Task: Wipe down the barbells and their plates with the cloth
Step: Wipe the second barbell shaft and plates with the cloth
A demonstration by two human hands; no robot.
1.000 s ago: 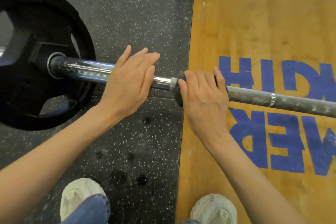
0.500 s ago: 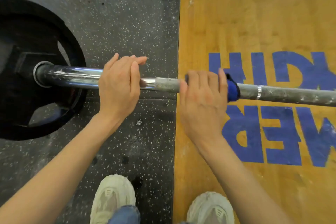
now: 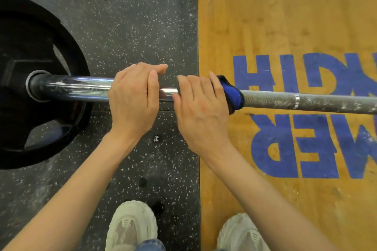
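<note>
Where the speckled black rubber flooring (image 3: 126, 16) meets the wooden platform (image 3: 285, 16) along a straight seam running near to far, one barbell (image 3: 285, 101) lies left to right across both surfaces. Its chrome sleeve (image 3: 77, 88) spans the rubber on the left and ends in one black plate (image 3: 30, 128), partly cut off by the left edge of the view. Its grey knurled shaft runs out past the right edge, with one bright ring mark on it.

A person stands on the near side with two hands on the bar, close together but apart, a short bright stretch of metal showing between them. The left hand (image 3: 132, 96) rests on the sleeve with straight, relaxed fingers laid over the top, gripping nothing. The right hand (image 3: 202, 106) is curled over the bar just at the seam and holds one blue cloth (image 3: 233, 96) wrapped round the shaft; the cloth sticks out from the hand's right side, touching the knurling.

To the right of the cloth the shaft is uncovered all the way to the frame edge. To the left, the sleeve is bare between the left hand and the plate's collar. Beyond the bar, both floor surfaces lie open toward the far edge. Blue painted lettering (image 3: 295, 144) marks the wood on both sides of the shaft. Two pale shoes show at the near edge, the left shoe (image 3: 130, 228) on the rubber, the right shoe (image 3: 242, 232) on the wood.
</note>
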